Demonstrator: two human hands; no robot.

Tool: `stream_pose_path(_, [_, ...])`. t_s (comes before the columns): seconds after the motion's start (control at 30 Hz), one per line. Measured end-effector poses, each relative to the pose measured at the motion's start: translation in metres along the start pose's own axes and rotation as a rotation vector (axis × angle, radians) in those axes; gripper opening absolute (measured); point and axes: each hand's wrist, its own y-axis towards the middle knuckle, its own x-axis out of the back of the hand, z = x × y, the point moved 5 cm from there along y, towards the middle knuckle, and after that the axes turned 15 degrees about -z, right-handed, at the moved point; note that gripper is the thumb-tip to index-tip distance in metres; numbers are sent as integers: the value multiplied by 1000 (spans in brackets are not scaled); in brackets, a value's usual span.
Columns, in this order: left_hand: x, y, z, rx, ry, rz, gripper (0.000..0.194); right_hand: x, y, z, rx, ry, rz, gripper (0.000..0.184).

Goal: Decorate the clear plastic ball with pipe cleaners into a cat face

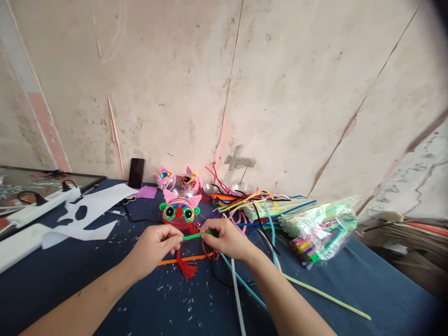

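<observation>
A short green pipe cleaner (192, 237) is stretched between my two hands. My left hand (157, 242) pinches one end of it, and my right hand (224, 237) pinches the other. Just behind them sits a pink animal-head ornament (179, 211) with big black eyes, green ears and a red nose. A red tassel (186, 267) hangs below my fingers, over an orange pipe cleaner (192, 258) lying on the cloth. Part of the ornament's lower side is hidden by my hands.
Two similar pink ornaments (191, 181) stand behind, near a phone (136, 172) leaning on the wall. Loose pipe cleaners (259, 205) and a clear bag of them (322, 233) lie right. Cut white paper (94, 210) and power strips (42, 207) are on the left of the blue cloth (140, 303).
</observation>
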Motion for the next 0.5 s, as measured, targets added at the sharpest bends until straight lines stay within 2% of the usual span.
stream_pose_path(0.13, [-4,-5,-3,-263,296,3,18,-1,-2,3,69,-66,7,17])
stream_pose_path(0.23, [-8,-9,-5,-358,479,30,20,-9,-7,15,249,-198,-46,9])
stream_pose_path(0.33, [-4,-11,-12,-380,444,-64,20,-25,-15,27,431,-308,-107,15])
stream_pose_path(0.4, [0,-11,-15,-399,385,-135,20,-35,-19,29,471,-344,-155,16])
stream_pose_path(0.5, [2,-11,-16,-516,451,-112,20,-43,-23,27,515,-418,-207,22])
